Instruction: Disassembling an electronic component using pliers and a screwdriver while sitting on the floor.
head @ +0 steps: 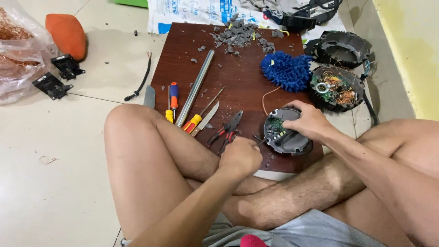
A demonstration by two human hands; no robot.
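The board (238, 87) under my work was dark reddish wood-look laminate, smooth with a faint sheen. At its twelve o'clock lay rough grey crumbs (238, 36); at nine, a polished metal tube (195, 87); at two, a shaggy blue cloth mitt (286, 71). The round housing (292, 139) was matt grey plastic.

Tool tip hidden behind left hand (241, 157); round grey housing (288, 135) partly covered by right hand (310, 121).

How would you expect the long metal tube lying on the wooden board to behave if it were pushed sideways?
The metal tube looks round and smooth, so it would probably roll across the flat board. The screwdrivers lying beside it might stop it. It seems rigid, unlikely to bend.
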